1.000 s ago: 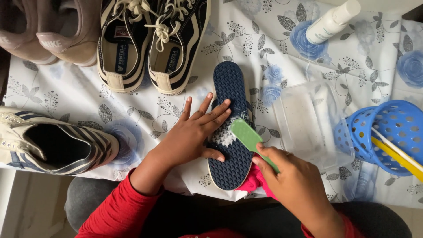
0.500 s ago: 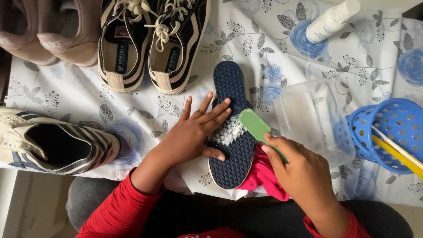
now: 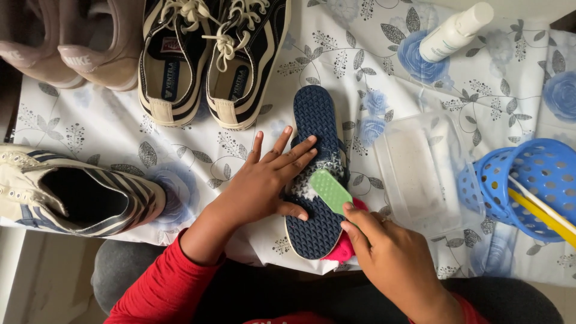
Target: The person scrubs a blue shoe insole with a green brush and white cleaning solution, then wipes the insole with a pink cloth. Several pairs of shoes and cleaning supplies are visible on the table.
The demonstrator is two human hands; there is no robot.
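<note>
Sole (image 3: 317,174): navy, ridged rubber, tread up, mid-table on floral cloth (image 3: 180,162).
Left hand (image 3: 267,180): flat, fingers spread, pressing sole.
Right hand (image 3: 390,258): pinching green oblong brush (image 3: 329,191) on sole; pink cloth (image 3: 345,246) beneath.

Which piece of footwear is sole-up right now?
The dark blue flip-flop under the left hand, its ridged sole facing up. The striped sneakers and other shoes sit upright, openings showing.
</note>
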